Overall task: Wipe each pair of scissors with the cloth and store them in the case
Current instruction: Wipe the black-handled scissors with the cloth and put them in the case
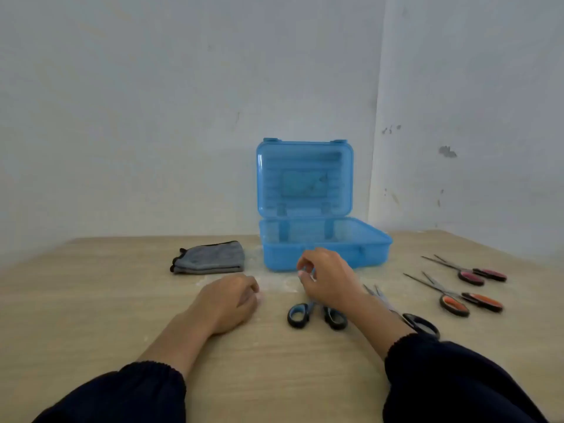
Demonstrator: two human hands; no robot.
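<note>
A blue plastic case [326, 254] stands open at the back of the table, its lid upright. To its left lies a folded grey cloth [210, 258]. Blue-handled scissors [298, 315] lie in front of the case, handles toward me. My right hand [328, 279] is over their blades, fingers curled and pinched on them. Black-handled scissors [422, 324] lie partly hidden under my right forearm. Orange-handled scissors [470, 301] and pink-handled scissors [482, 275] lie at the right. My left hand [227, 300] rests on the table as a loose fist, holding nothing.
The wooden table [274, 361] meets a pale wall at the back, with a wall corner behind the case's right side. Whitish dust marks the tabletop in front of the case. My dark sleeves fill the bottom corners.
</note>
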